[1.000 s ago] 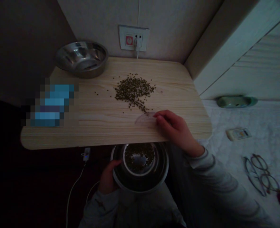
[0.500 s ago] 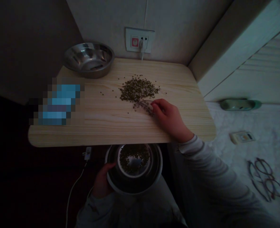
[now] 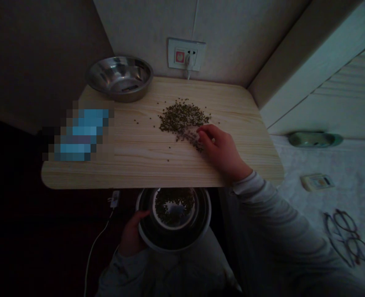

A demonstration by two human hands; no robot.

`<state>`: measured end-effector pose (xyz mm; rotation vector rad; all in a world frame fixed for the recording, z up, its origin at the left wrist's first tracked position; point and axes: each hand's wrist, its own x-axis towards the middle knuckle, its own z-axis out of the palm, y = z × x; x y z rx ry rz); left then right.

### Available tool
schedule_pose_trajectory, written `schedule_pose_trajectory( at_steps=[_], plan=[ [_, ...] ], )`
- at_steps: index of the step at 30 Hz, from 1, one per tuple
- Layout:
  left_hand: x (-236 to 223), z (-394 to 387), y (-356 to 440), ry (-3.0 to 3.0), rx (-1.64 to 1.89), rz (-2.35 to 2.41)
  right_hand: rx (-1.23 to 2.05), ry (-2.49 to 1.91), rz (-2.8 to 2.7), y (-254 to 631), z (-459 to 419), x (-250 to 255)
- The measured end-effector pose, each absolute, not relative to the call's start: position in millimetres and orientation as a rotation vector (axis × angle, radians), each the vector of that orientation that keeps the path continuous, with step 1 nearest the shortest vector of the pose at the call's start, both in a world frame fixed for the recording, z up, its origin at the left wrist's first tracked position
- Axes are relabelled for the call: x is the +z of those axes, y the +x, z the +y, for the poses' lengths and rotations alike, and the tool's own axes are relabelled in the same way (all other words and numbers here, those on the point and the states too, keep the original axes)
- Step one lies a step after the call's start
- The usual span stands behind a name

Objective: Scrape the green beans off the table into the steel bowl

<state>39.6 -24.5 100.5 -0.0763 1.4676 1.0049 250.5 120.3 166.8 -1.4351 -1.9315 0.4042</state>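
A loose pile of small dark green beans lies on the wooden tabletop. My right hand has its fingers pinched at the pile's near right edge, around a thin see-through piece whose exact kind I cannot make out. Some beans show blurred through or beneath it. Below the table's front edge, my left hand grips the left rim of a metal bowl, thumb over the edge. More green beans lie in the bowl's bottom. The tabletop hides its far rim.
A second steel bowl stands at the back left of the table. In front of it is a blurred-out blue screen. A plug sits in the wall socket. On the white bedding at right lie a green case, a small box and glasses.
My right hand and the see-through piece have shifted slightly at the pile's near edge. A single bean now lies nearer the table's front. My left hand keeps its grip on the bowl.
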Motion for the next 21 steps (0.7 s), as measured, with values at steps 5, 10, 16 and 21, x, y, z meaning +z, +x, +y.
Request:
schedule_pose_trajectory(
  at_steps=[5,10,16,21],
  plan=[
    [113,-26,45,0.034,1.068,1.497,0.433,-1.429,-1.952,253,112,169],
    [114,-24,47,-0.031,1.109,1.558,0.420,-1.443,-1.924,253,114,168],
    [102,-25,40,-0.008,1.019,1.506,0.437,-1.424,-1.950,251,114,168],
    [116,-30,47,0.184,1.152,1.585,0.451,-1.425,-1.953,254,106,168]
  ],
)
